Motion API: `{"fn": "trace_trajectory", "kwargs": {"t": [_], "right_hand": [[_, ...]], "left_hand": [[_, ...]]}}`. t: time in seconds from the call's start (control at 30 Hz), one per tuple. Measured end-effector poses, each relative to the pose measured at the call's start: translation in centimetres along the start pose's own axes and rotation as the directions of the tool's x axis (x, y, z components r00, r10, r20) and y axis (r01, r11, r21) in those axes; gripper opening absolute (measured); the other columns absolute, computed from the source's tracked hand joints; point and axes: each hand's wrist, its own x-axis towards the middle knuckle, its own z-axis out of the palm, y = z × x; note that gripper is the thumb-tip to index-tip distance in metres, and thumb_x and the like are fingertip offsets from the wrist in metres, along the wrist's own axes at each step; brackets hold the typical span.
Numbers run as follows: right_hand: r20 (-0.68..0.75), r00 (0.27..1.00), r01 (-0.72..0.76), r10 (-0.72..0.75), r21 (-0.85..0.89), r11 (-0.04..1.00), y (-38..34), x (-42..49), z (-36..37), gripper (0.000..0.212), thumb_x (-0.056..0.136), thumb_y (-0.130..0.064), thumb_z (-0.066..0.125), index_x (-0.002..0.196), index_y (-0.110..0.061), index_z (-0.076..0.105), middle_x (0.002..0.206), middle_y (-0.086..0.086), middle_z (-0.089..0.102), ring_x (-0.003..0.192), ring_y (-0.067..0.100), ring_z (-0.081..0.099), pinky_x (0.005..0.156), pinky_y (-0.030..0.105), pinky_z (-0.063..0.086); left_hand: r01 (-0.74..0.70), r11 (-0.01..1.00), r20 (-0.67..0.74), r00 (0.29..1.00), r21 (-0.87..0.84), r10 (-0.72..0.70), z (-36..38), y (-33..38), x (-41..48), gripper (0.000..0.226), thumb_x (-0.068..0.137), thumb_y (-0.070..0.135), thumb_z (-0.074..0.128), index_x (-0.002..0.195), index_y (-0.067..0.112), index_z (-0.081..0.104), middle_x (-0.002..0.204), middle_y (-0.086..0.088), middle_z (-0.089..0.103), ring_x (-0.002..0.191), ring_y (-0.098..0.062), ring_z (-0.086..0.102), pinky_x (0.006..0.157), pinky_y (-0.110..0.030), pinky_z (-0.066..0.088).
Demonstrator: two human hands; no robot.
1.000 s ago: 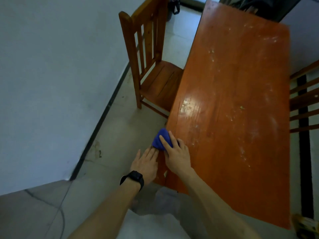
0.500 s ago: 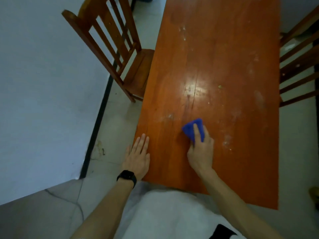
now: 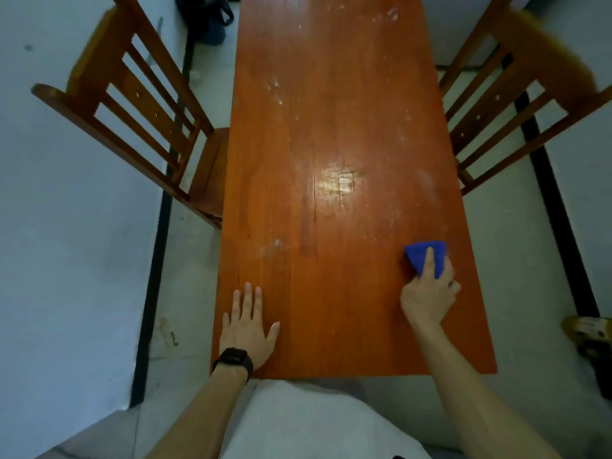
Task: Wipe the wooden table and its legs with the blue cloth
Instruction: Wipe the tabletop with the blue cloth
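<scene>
Reaches forward with both bare forearms from the lower edge of the view, left forearm angled up from lower centre, right forearm angled up from lower right.

Lays the left hand point(image 3: 248, 329) palm down on the near left corner of the wooden table point(image 3: 331, 127), fingers straight and slightly spread, thumb splayed to the right. Holds nothing in this hand; touches only the tabletop. Wears a black wristwatch point(image 3: 233, 357) at the wrist, just at the table's near edge.

Sets the right hand point(image 3: 427, 296) on the near right part of the tabletop, close to the right edge and well apart from the left hand. Presses the blue cloth point(image 3: 416, 256) flat against the wood, folded into a rough triangle. Extends the index finger straight along the top of the cloth; curls the remaining fingers round its right side in a grip. Cannot tell where the thumb sits, since the hand hides it.

Leaves the cloth projecting beyond the fingertips, towards the far end of the table.

Shows pale smudges point(image 3: 276, 91) across the middle and far tabletop, and a bright glare patch point(image 3: 337, 182) near the centre.

Places one slatted wooden chair point(image 3: 132, 104) to the table's left and a second slatted chair point(image 3: 516, 94) to its right.
</scene>
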Motion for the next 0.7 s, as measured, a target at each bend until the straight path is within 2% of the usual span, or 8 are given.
{"fn": "trace_trajectory", "kwargs": {"t": [0.07, 0.13, 0.23, 0.33, 0.4, 0.5, 0.57, 0.7], "right_hand": [[0.034, 0.975, 0.222, -0.222, -0.016, 0.975, -2.5, -3.5, 1.3, 0.071, 0.090, -0.009, 0.053, 0.154, -0.030, 0.030, 0.159, 0.013, 0.026, 0.116, 0.040, 0.042, 0.095, 0.047, 0.041], [0.152, 0.865, 0.489, -0.478, -0.044, 0.871, -4.1, -7.7, 3.4, 0.082, 0.081, -0.008, 0.058, 0.152, -0.037, 0.029, 0.160, 0.008, 0.026, 0.115, 0.037, 0.044, 0.091, 0.045, 0.044], [0.292, 0.732, 0.651, -0.615, -0.038, 0.758, -2.4, -10.5, 4.7, 0.092, 0.076, -0.010, 0.063, 0.152, -0.042, 0.023, 0.162, 0.002, 0.024, 0.121, 0.034, 0.039, 0.092, 0.046, 0.045], [0.255, 0.858, 0.487, -0.446, -0.123, 0.865, 1.3, -8.1, 2.4, 0.090, 0.079, -0.009, 0.060, 0.152, -0.043, 0.022, 0.162, 0.001, 0.022, 0.120, 0.034, 0.041, 0.091, 0.045, 0.045], [0.194, 0.971, 0.176, -0.141, -0.178, 0.968, 4.2, -5.2, -0.1, 0.082, 0.085, -0.013, 0.054, 0.154, -0.039, 0.019, 0.162, 0.006, 0.019, 0.123, 0.038, 0.040, 0.097, 0.047, 0.041], [0.168, 0.948, -0.261, 0.271, -0.080, 0.962, 7.6, -2.0, -4.3, 0.074, 0.090, -0.016, 0.048, 0.156, -0.031, 0.017, 0.161, 0.014, 0.014, 0.132, 0.046, 0.030, 0.111, 0.053, 0.028], [0.121, 0.973, -0.195, 0.198, -0.031, 0.980, 8.2, -1.9, -5.3, 0.072, 0.091, -0.013, 0.048, 0.156, -0.030, 0.020, 0.159, 0.017, 0.018, 0.132, 0.046, 0.032, 0.111, 0.054, 0.028], [0.054, 0.964, 0.262, -0.259, -0.063, 0.963, 7.2, -3.7, -4.0, 0.077, 0.082, -0.005, 0.060, 0.151, -0.029, 0.036, 0.155, 0.015, 0.033, 0.112, 0.042, 0.048, 0.092, 0.051, 0.045]], "left_hand": [[-0.002, 1.000, 0.014, 1.000, 0.010, 0.002, -0.1, -0.2, -0.1, 0.088, 0.097, 0.065, 0.026, 0.151, 0.018, -0.027, 0.159, -0.004, -0.032, 0.150, -0.027, -0.019, 0.123, -0.050, 0.009], [-0.011, 1.000, 0.034, 0.999, 0.019, 0.010, -0.3, -0.3, -0.1, 0.089, 0.096, 0.065, 0.028, 0.152, 0.019, -0.024, 0.160, -0.003, -0.030, 0.150, -0.027, -0.017, 0.122, -0.050, 0.011], [-0.008, 0.999, 0.058, 0.998, 0.042, 0.006, -0.8, -0.4, 0.1, 0.091, 0.096, 0.064, 0.034, 0.153, 0.021, -0.022, 0.161, -0.003, -0.027, 0.151, -0.027, -0.014, 0.121, -0.051, 0.012], [-0.014, 0.996, 0.066, 0.998, 0.086, 0.008, -1.2, -0.3, -0.1, 0.091, 0.096, 0.063, 0.035, 0.154, 0.019, -0.020, 0.162, -0.005, -0.025, 0.151, -0.028, -0.012, 0.121, -0.051, 0.012], [-0.001, 0.994, 0.063, 0.998, 0.105, -0.006, -1.3, 0.5, 0.0, 0.093, 0.095, 0.063, 0.036, 0.154, 0.015, -0.018, 0.162, -0.009, -0.023, 0.151, -0.032, -0.010, 0.121, -0.051, 0.013], [0.070, 0.996, 0.039, 0.997, 0.050, -0.072, -1.8, 3.0, -0.1, 0.093, 0.096, 0.062, 0.036, 0.156, 0.008, -0.010, 0.163, -0.018, -0.014, 0.150, -0.039, -0.003, 0.122, -0.050, 0.012], [0.054, 0.999, -0.001, 0.999, 0.003, -0.054, -2.0, 5.3, 0.0, 0.087, 0.097, 0.059, 0.034, 0.157, 0.012, -0.007, 0.163, -0.018, -0.011, 0.150, -0.039, -0.001, 0.122, -0.051, 0.010], [-0.181, 0.983, -0.049, 0.982, 0.017, 0.182, -1.4, 12.2, -0.4, 0.077, 0.100, 0.049, 0.036, 0.157, 0.025, -0.010, 0.163, -0.005, -0.021, 0.152, -0.030, -0.009, 0.121, -0.052, 0.005]]}}
